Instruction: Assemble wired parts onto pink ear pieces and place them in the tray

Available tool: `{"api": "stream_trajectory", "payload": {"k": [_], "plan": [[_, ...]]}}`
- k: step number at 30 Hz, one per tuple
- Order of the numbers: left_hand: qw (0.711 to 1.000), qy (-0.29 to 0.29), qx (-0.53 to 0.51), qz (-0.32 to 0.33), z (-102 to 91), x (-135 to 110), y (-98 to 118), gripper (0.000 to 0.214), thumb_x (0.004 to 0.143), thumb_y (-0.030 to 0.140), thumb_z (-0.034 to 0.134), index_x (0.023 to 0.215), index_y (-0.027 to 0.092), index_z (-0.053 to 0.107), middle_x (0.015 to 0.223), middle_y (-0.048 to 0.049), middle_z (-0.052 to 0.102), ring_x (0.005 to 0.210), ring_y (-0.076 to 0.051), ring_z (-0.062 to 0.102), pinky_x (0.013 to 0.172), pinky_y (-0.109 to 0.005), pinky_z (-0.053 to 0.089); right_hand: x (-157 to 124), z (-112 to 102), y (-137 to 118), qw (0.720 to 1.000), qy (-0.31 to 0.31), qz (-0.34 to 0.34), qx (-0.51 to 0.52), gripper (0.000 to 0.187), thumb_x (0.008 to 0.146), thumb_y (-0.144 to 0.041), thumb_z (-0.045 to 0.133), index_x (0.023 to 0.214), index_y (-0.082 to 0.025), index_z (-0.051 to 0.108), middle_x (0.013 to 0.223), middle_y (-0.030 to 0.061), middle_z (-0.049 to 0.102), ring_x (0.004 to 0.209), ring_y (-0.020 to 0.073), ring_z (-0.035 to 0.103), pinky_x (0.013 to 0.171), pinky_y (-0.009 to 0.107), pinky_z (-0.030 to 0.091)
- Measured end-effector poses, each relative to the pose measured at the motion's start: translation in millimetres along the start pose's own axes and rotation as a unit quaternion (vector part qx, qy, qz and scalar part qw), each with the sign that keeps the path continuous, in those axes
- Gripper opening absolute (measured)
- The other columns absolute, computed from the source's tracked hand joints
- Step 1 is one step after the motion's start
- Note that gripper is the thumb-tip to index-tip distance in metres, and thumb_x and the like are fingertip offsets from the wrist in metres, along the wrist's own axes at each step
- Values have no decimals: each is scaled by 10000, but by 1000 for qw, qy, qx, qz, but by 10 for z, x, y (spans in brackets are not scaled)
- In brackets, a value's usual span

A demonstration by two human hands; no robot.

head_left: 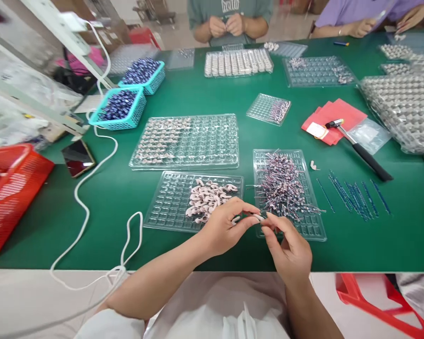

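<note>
Near the table's front edge, my left hand is closed, pinching a small pale pink curved shell piece between thumb and fingertips. My right hand is closed against the other end of that piece, its thumb and forefinger pressed together; what sits between them is too small to make out. Just behind my left hand lies a heap of similar pale shell pieces on a transparent moulded tray. Beyond my right hand, a pile of thin-wired small parts covers much of another transparent tray.
Farther back is a partly filled tray. Blue baskets of dark beadlike parts, a phone and a white cable are at left. Blue strips, a hammer and red bags lie right. Two people work opposite.
</note>
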State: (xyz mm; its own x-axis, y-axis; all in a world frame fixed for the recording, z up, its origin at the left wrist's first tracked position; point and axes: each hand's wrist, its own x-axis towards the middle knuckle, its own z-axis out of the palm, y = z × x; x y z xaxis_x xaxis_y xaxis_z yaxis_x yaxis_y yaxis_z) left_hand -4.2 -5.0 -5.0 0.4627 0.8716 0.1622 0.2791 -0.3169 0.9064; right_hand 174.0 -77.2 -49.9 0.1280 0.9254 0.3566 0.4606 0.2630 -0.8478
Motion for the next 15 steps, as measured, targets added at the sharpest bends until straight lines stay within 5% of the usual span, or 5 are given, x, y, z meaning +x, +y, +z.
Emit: {"api": "stream_trajectory", "payload": {"k": [5, 10, 15], "plan": [[989, 10, 147, -7, -338, -13, 113, 124, 970, 246, 612, 1019, 185, 709, 971, -83, 749, 957, -235, 663, 857, -393, 546, -13, -111, -40, 998, 14, 21, -57, 231, 948, -320, 601, 1147, -249, 697, 905, 54, 770, 800, 208, 727, 762, 341, 608], [958, -17, 283, -47, -774, -69, 84, 252, 965, 273, 602, 1187, 185, 683, 1244, -121, 713, 1191, -306, 612, 999, -509, 516, -10, -202, -73, 992, 54, 60, -92, 246, 924, -460, 601, 997, -270, 739, 920, 67, 778, 774, 229, 740, 644, 329, 602], [901, 125, 367, -196, -1356, 111, -232, 358, 977, 302, 529, 1288, 165, 642, 1318, -138, 673, 1204, -297, 618, 984, -433, 528, 17, -178, 27, 992, 53, 58, -97, 291, 913, -505, 594, 968, -268, 754, 897, 69, 780, 688, 215, 726, 529, 311, 561]]}}
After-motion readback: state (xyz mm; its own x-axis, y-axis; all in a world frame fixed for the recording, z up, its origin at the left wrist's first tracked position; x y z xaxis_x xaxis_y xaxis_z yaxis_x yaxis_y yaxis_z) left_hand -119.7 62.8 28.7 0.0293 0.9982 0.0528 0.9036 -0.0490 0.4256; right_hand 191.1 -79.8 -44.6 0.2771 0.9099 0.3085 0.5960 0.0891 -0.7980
